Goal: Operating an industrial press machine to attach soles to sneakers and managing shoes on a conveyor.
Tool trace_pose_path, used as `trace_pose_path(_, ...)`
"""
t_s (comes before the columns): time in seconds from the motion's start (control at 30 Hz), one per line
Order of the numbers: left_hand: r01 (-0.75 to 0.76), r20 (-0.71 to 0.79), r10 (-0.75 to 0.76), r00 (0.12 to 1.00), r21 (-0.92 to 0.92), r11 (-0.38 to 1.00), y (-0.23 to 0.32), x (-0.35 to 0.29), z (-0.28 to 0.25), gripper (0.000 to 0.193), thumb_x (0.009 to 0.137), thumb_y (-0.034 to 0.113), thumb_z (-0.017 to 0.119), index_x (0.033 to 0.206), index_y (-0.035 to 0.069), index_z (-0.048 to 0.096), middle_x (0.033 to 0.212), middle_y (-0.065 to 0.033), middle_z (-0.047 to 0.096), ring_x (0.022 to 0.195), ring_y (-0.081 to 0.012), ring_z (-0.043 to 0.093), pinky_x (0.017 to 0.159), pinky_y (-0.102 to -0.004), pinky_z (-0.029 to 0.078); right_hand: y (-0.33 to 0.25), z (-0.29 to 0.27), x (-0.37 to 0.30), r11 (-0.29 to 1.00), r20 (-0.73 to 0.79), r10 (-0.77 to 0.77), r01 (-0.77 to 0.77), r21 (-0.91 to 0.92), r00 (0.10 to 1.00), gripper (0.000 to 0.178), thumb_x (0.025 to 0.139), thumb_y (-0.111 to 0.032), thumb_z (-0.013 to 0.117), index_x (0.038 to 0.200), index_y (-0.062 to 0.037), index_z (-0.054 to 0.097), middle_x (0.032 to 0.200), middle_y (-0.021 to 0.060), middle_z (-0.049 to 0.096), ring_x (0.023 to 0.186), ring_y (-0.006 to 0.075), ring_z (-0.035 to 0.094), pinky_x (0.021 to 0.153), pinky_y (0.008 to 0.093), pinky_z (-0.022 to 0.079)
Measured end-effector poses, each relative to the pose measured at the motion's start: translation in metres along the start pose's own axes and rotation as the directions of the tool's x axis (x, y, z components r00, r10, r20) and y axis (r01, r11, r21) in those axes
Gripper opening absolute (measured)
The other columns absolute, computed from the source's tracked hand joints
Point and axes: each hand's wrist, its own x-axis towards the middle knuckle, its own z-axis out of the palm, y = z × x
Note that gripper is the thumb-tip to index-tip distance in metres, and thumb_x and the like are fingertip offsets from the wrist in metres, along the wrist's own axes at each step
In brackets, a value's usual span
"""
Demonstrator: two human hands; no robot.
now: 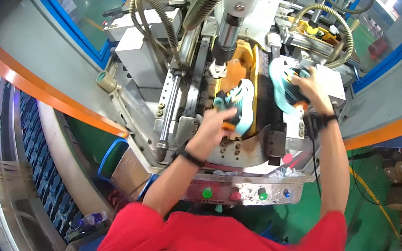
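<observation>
My left hand point(213, 130) is closed around the heel end of a teal, white and black sports shoe point(247, 106). This shoe lies tilted on its side over the near part of a yellow, padded trough point(245, 53) in the machine, toe pointing away from me. Farther right, my right hand point(314, 90) grips a second shoe point(278, 82) of the same colours, held above the machine's right side. Its sole edge faces left, and a bit of orange shows at its heel. Both hands are slightly smeared by motion, and their fingertips are partly hidden by the shoes.
A vertical press cylinder point(229, 33) hangs over the trough's left side. Ribbed hoses point(150, 14) loop at the left. Along the front edge runs a panel point(248, 191) with a green button point(207, 193) and a red button point(235, 195). Orange-edged guards point(50, 88) flank both sides.
</observation>
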Motion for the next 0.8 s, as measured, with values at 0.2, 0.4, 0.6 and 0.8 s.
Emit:
trace_pose_path(0.2,-0.224,-0.15,0.235,0.96,0.088,0.971,-0.029,-0.201,-0.062,0.05,0.085,0.007,0.068,0.129,-0.004,0.049,0.114,-0.009,0.062,0.099,-0.0193,0.064,0.085,-0.035,0.054,-0.062,0.169,0.053,0.94,0.244,0.029,0.056,-0.336,0.969,0.048,0.07,-0.03,0.071,0.106,0.0018,0.065,0.111,0.022,0.066,0.1,0.0371,0.066,0.088,0.0414,0.053)
trace_pose_path(0.4,-0.457,-0.568,0.423,0.707,0.091,0.885,-0.062,-0.323,-0.091,0.05,0.088,0.006,0.063,0.133,-0.005,0.045,0.119,-0.0136,0.061,0.103,-0.0241,0.065,0.088,-0.0366,0.054,-0.04,0.271,0.032,0.902,-0.082,-0.042,0.002,-0.431,0.996,0.048,0.078,-0.027,0.069,0.11,-0.0007,0.045,0.1,0.0217,0.068,0.096,0.0341,0.069,0.079,0.0431,0.056)
trace_pose_path(0.6,-0.523,-0.811,0.341,0.475,0.051,0.851,-0.12,-0.364,-0.088,0.029,0.091,0.014,0.063,0.116,-0.001,0.057,0.1,-0.0075,0.064,0.088,-0.0157,0.065,0.071,-0.0277,0.053,-0.043,0.227,-0.048,0.76,-0.162,-0.642,0.595,-0.262,0.749,0.038,0.08,-0.02,0.066,0.108,-0.0012,0.049,0.09,0.0206,0.066,0.078,0.0428,0.065,0.068,0.0487,0.053)
trace_pose_path(0.8,-0.517,-0.829,0.249,0.501,-0.055,0.854,-0.139,-0.349,-0.052,0.022,0.092,0.021,0.063,0.102,0.002,0.06,0.096,-0.0064,0.064,0.088,-0.0175,0.063,0.074,-0.0326,0.051,-0.03,0.202,-0.292,0.644,0.204,-0.757,0.656,0.393,0.621,0.009,0.081,-0.007,0.064,0.089,-0.0044,0.063,0.085,0.0112,0.062,0.08,0.0308,0.064,0.069,0.0403,0.054)
